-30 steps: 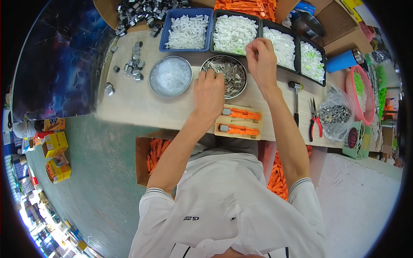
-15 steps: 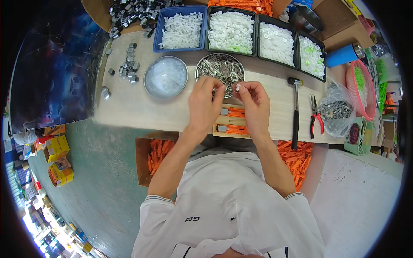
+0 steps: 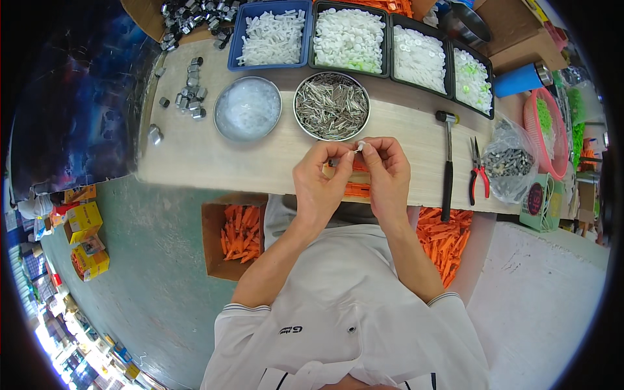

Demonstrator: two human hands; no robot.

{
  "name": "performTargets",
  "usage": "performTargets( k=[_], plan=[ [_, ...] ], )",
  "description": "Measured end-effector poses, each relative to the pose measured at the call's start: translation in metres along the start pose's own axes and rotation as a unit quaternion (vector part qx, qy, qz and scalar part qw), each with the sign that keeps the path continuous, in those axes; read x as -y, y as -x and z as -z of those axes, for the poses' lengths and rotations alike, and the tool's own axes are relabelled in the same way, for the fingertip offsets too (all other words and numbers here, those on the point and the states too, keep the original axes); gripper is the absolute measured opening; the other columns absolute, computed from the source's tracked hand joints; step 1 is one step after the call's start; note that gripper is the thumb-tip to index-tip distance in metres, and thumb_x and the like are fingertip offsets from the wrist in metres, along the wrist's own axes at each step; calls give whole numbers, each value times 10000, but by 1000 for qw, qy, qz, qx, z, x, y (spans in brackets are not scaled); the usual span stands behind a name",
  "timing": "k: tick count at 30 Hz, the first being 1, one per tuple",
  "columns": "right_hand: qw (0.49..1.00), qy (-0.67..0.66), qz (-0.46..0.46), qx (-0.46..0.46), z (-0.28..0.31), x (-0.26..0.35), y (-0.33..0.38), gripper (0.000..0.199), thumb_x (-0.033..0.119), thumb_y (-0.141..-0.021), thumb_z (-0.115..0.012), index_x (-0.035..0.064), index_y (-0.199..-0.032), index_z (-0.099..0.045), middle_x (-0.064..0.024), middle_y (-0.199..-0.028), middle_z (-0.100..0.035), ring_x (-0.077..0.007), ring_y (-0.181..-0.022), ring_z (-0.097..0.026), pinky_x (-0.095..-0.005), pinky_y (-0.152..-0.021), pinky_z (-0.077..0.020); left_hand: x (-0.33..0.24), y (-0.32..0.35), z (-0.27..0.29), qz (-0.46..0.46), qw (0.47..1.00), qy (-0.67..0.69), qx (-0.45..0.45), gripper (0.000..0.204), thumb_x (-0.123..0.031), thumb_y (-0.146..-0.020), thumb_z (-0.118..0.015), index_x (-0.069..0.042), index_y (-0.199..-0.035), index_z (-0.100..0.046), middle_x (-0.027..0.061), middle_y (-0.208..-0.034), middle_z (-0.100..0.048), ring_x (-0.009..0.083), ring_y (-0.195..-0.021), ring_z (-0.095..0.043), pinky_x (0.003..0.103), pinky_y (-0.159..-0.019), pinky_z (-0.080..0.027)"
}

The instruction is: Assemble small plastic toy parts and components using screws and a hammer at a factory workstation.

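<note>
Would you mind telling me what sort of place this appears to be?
Probably a small assembly workshop: trays of white plastic parts, a bowl of metal pins, and a hammer on the workbench.

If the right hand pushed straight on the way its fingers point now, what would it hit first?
The right hand points inward, so it would probably meet the left hand first; both fingertips already pinch the same small white plastic piece.

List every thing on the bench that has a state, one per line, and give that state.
Left hand: pinching a small white part.
Right hand: pinching the same part.
Pin bowl: nearly full of metal pins.
Other bowl: holds clear bits.
Blue tray: full of white parts.
Hammer: lying flat, untouched.
Pliers: lying flat, handles slightly apart.
Clear bag: open, holds metal parts.
</note>
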State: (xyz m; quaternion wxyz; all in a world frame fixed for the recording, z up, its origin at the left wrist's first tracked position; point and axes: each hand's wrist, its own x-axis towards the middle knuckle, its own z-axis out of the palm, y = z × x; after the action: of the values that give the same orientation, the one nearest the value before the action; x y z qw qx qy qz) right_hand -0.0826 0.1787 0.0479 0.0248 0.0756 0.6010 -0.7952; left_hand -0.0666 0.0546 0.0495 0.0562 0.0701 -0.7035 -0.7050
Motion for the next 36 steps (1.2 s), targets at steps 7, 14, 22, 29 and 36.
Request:
performTargets(
  k=[7,14,22,29,36],
  plan=[
    [988,138,61,-17,0,3,15,67,10,-973,-628,-17,-1027,-601,-73,-1016,-698,-93,-894,-643,-238,-805,-542,9,1,-3,-307,930,-200,-42,167,82,-765,-706,19,-899,-629,134,-928,-666,320,-856,-669,379,-725,-553],
    [865,424,252,97,25,-1,13,156,-79,-839,-656,4,-949,-584,-122,-957,-622,-279,-821,-635,-353,-709,-529,4,15,16,-323,883,-335,57,211,44,-728,-767,6,-898,-649,136,-952,-681,326,-885,-671,398,-773,-549],
    [778,523,333,102,30,-16,-6,233,-41,-780,-688,22,-969,-567,-143,-1160,-553,-343,-1054,-561,-434,-853,-465,28,29,22,-357,868,-335,78,203,-13,-760,-769,-28,-915,-639,104,-1186,-691,355,-1198,-585,503,-972,-485],
    [768,528,344,112,27,-18,-11,243,-34,-777,-688,44,-975,-572,-129,-1163,-555,-323,-1073,-562,-415,-867,-445,39,29,20,-333,852,-392,96,123,-93,-830,-646,-50,-945,-639,116,-1243,-680,364,-1291,-534,566,-1100,-368],
    [771,527,328,139,28,-3,-17,185,-19,-773,-699,30,-910,-584,-140,-1101,-573,-338,-1025,-575,-426,-846,-457,20,15,24,-328,822,-439,156,148,-70,-837,-668,-47,-970,-609,122,-1232,-638,367,-1260,-533,580,-1107,-355]
  ],
)
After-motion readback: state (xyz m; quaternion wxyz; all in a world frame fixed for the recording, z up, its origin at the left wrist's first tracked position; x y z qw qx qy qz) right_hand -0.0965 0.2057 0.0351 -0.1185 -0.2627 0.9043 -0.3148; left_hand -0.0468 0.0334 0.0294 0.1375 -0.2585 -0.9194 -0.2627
